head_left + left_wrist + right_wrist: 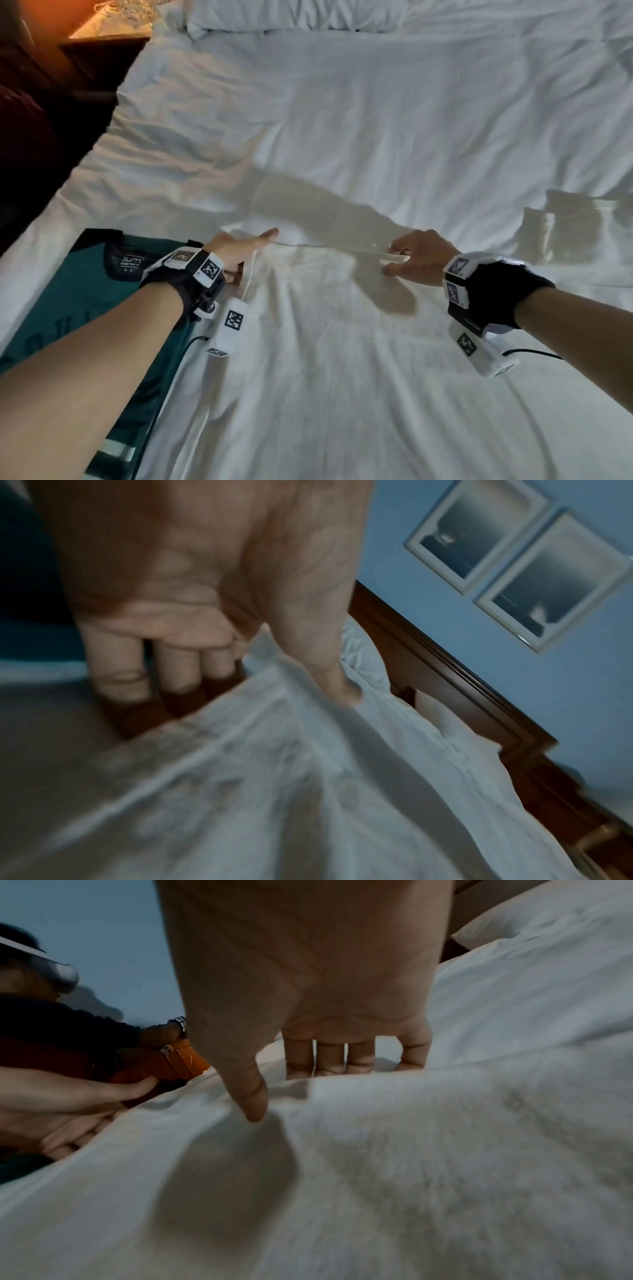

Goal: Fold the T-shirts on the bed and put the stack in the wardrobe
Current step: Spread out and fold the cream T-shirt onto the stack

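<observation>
Green tee [68, 308] – beside left hand [239, 250].

Black wrist straps [493, 291], white tagged camera boxes [229, 325]

Matt white cloth T-shirt [308, 308] pinched under both thumbs looks soft and creased; beside the left fingers [236, 274], matt teal cloth T-shirt [85, 291].

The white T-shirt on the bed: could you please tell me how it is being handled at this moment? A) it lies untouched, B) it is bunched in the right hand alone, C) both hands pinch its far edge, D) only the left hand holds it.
C: the left hand and right hand each pinch the far edge of the white T-shirt, which is stretched between them, beside the green T-shirt.
</observation>
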{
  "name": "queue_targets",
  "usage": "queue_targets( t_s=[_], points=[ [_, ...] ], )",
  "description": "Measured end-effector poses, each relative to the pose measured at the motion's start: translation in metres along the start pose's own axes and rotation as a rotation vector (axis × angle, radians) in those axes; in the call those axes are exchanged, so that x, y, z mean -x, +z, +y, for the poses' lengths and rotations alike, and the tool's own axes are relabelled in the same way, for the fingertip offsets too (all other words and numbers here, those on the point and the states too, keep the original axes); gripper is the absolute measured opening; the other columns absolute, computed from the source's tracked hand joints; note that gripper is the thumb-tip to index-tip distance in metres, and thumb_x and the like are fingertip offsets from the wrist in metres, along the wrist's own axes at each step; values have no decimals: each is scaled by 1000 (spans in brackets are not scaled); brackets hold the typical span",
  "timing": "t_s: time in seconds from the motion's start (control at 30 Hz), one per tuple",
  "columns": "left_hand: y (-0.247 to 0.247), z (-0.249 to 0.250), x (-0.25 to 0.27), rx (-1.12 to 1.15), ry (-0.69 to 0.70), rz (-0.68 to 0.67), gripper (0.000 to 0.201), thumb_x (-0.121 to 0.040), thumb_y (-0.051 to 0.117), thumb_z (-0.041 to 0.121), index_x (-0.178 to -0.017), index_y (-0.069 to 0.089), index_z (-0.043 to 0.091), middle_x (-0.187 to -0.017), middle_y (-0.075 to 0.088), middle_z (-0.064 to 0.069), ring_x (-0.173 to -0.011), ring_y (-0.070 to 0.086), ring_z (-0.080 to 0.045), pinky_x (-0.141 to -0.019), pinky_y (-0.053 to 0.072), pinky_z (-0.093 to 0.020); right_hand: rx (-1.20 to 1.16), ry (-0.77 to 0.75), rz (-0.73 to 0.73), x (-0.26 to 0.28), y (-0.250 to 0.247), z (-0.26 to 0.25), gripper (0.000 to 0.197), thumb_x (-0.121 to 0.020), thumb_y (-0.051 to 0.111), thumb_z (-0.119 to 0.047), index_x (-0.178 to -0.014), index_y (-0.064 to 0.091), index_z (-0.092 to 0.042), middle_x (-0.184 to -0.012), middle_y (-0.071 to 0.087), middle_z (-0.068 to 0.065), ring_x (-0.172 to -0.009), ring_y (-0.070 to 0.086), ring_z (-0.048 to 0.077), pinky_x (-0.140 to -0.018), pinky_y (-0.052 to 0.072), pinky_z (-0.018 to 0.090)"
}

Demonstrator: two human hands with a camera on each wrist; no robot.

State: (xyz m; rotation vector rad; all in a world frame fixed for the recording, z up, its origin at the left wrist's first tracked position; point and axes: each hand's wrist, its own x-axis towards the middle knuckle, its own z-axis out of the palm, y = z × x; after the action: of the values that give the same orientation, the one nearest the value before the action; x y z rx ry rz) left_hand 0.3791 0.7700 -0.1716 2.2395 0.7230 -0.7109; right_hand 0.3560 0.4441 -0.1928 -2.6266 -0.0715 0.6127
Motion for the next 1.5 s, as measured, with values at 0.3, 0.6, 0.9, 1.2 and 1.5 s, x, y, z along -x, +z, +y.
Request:
queue_targets(
  t_s=[0.3, 0.6, 0.9, 1.2, 1.5],
  points=[
    [0, -12, -11, 91, 412, 169, 58, -75, 67, 56, -97, 62, 3, -91, 63, -10, -87, 60, -21, -79, 43, -32, -76, 43, 59, -10, -5, -8, 11, -80, 70, -40, -81, 69, -29, -86, 63, 1, -85, 61, 26, -75, 51, 33],
    [26, -26, -24, -72, 465, 423, 27, -92, 63, 32, -76, 49, 15, -64, 51, 3, -71, 53, -26, -59, 28, -25, -111, 90, 145, -3, 8, -8, 9, -87, 60, -36, -88, 68, -31, -91, 66, 3, -82, 59, 25, -77, 49, 35],
    [108, -13, 85, -210, 776, 393, 58, -99, 38, 46, -150, 31, 19, -162, 17, -4, -149, 8, -20, -120, 9, -46, 111, -75, 305, 118, 117, -36, 60, -95, 29, -44, -150, 18, -24, -162, 3, -7, -149, -6, 16, -110, -8, 64],
    [47, -106, 28, -744, 415, 256, 59, -98, 10, 57, -152, -7, 42, -160, -23, -2, -147, -24, -24, -117, -10, -57, 217, 49, 215, 152, 154, -17, 66, -94, 15, -56, -155, 4, -31, -163, -3, -7, -149, -7, 14, -114, -11, 53],
    [167, -80, 131, -711, 912, 2, 61, -98, 10, 59, -154, 6, 35, -163, -12, 1, -148, -18, -21, -119, -8, -51, 238, 60, 255, 153, 159, -17, 68, -93, 13, -55, -154, -2, -30, -162, -12, -4, -149, -12, 17, -115, -12, 58]
  ],
)
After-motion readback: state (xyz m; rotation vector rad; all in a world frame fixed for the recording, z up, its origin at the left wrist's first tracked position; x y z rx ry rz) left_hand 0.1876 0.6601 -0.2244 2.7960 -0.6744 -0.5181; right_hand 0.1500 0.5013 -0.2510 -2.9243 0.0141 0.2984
